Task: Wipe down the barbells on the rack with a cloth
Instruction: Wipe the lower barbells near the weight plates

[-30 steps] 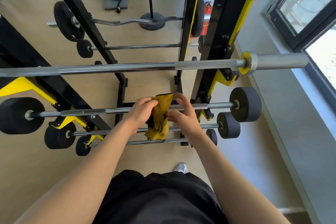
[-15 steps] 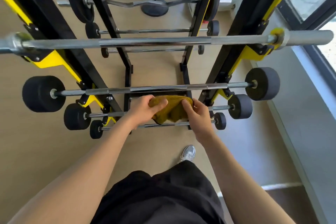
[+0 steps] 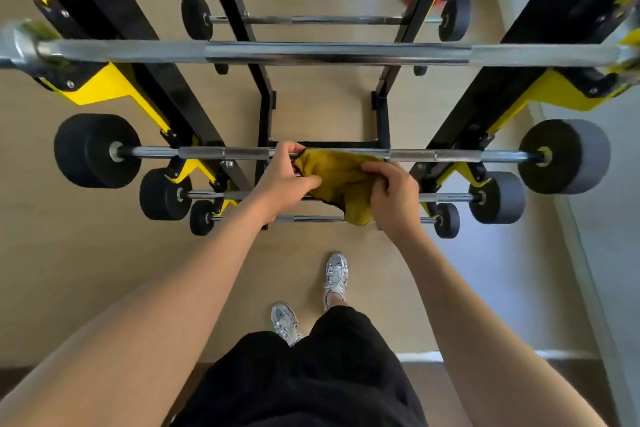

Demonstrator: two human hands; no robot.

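Both hands have come up with the yellow cloth (image 3: 337, 177) since half a second ago. Then it sat bunched just under the barbell (image 3: 450, 156) with the big black end weights; now it is spread wider, its top edge up at that bar's middle. The left hand (image 3: 285, 180) pinches the cloth's left edge, fingertips at the bar. The right hand (image 3: 394, 196) grips its right side with curled fingers. The black-and-yellow rack (image 3: 554, 10) carries a thicker bar (image 3: 339, 53) above and smaller barbells (image 3: 446, 198) below.
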